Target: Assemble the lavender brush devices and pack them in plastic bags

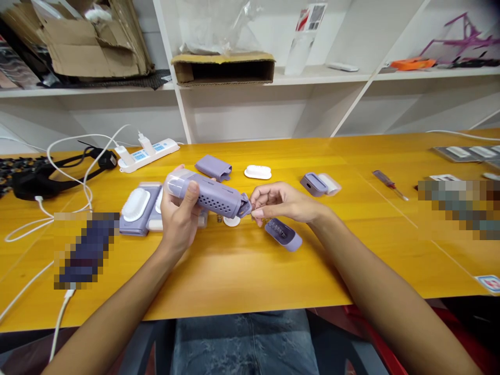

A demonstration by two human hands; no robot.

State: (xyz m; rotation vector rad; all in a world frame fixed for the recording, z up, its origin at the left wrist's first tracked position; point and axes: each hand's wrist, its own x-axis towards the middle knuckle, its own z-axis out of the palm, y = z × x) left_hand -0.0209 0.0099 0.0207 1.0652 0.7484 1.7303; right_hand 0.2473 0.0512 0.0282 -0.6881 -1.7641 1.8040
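My left hand point(175, 216) is wrapped round a purple plastic housing point(216, 197) with rows of small holes and a clear cap at its left end. The housing is tilted, held above the table. At its right end, the fingertips of my right hand point(287, 202) are pinched beside a small purple flap; what they hold, if anything, is too small to make out. Just below that hand lies a purple oval cover point(285, 235) with a dark inside. A small spring point(219, 217) and a white round piece point(232, 221) sit under the housing.
Behind are a purple shell point(213, 167), a white oval piece point(258, 172) and a purple block point(313, 184). Purple-and-white brush parts point(135, 205) lie left, near a power strip point(148, 155) and white cables. A screwdriver point(389, 184) lies right. Shelves point(250, 114) rise behind the table.
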